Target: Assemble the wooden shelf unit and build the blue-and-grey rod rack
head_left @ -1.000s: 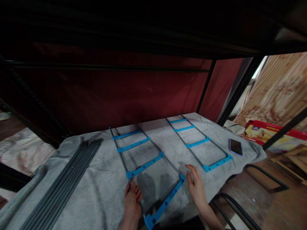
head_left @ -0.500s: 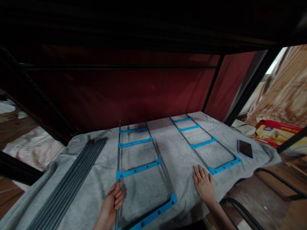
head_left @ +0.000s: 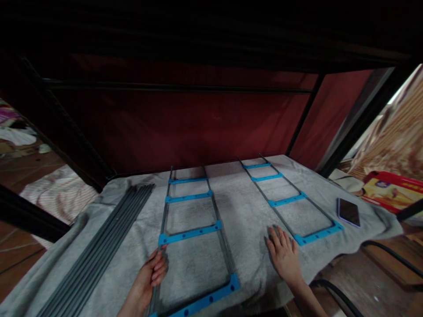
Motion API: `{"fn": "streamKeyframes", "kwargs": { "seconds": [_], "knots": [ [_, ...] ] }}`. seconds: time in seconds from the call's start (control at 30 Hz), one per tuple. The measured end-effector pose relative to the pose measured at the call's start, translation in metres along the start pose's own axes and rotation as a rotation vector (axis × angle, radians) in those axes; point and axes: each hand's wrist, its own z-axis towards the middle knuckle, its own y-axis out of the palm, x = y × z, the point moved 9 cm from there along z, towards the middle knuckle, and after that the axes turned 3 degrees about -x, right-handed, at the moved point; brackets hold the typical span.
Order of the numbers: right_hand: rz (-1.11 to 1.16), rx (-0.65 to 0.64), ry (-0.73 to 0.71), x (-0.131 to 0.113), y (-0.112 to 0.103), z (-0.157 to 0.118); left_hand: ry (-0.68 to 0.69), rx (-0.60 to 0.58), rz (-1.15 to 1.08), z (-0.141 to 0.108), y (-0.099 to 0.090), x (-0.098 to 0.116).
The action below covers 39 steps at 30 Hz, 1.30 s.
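Head-worn camera looked forward and down from near side, close above left hand (head_left: 154, 269) and right hand (head_left: 284, 255), facing across grey cloth (head_left: 243, 207) toward red wall (head_left: 211, 127) at far side.

Left ladder-like frame (head_left: 191, 234) here, stretched lengthwise over the grey cloth (head_left: 244, 211), four bright-blue crossbars linking two slim grey rods, the nearest bar partly cut off at the bottom of the view! And over to the right, apart from it, lies the right ladder-like frame (head_left: 288, 200), four blue bars too, rod tips poking past the farthest!
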Motion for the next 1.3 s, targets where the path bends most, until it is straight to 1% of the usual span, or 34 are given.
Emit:
{"fn": "streamKeyframes", "kwargs": {
  "seconds": [0.13,0.23,0.3,0.4,0.5,0.57,0.67,0.73,0.77,0.8,0.87,0.97,1.03,1.1,1.17,1.23,1.3],
  "knots": [
    [0.023,-0.044,-0.051,-0.018,0.009,-0.006,0.005,0.014,0.028,0.0,-0.001,-0.002],
    [0.04,-0.075,-0.051,-0.021,0.015,-0.01,0.039,0.032,0.081,-0.002,0.001,-0.001],
    [0.072,-0.076,-0.051,-0.021,0.013,-0.008,0.081,0.094,0.125,-0.003,-0.001,0.001],
    [0.184,-0.043,-0.085,-0.028,0.003,-0.002,0.17,0.215,0.201,-0.007,-0.005,0.01],
    [0.325,-0.015,-0.148,-0.048,-0.005,0.002,0.261,0.312,0.307,-0.012,-0.008,0.02],
    [0.388,-0.018,-0.185,-0.067,-0.005,0.0,0.3,0.366,0.363,-0.014,-0.01,0.026],
    [0.419,-0.03,-0.232,-0.094,-0.001,-0.005,0.304,0.402,0.391,-0.018,-0.012,0.031],
    [0.406,-0.024,-0.243,-0.101,0.002,-0.005,0.277,0.419,0.405,-0.02,-0.016,0.033],
    [0.39,-0.012,-0.237,-0.1,0.003,-0.002,0.265,0.431,0.416,-0.022,-0.019,0.034],
    [0.368,0.009,-0.22,-0.095,0.002,0.002,0.252,0.446,0.426,-0.023,-0.024,0.036],
    [0.306,0.068,-0.154,-0.073,-0.001,0.015,0.243,0.462,0.433,-0.024,-0.033,0.04],
    [0.18,0.136,-0.015,-0.023,-0.009,0.037,0.257,0.471,0.424,-0.024,-0.049,0.047],
    [0.083,0.116,0.091,0.014,-0.01,0.048,0.247,0.489,0.431,-0.024,-0.059,0.05],
    [0.003,0.03,0.195,0.047,-0.006,0.054,0.226,0.516,0.43,-0.025,-0.068,0.051],
    [-0.037,-0.102,0.256,0.071,0.002,0.059,0.207,0.532,0.414,-0.025,-0.072,0.05],
    [-0.042,-0.226,0.261,0.082,0.01,0.065,0.197,0.527,0.398,-0.025,-0.072,0.049],
    [-0.022,-0.316,0.253,0.087,0.014,0.073,0.191,0.516,0.403,-0.024,-0.071,0.048]
  ]
}}
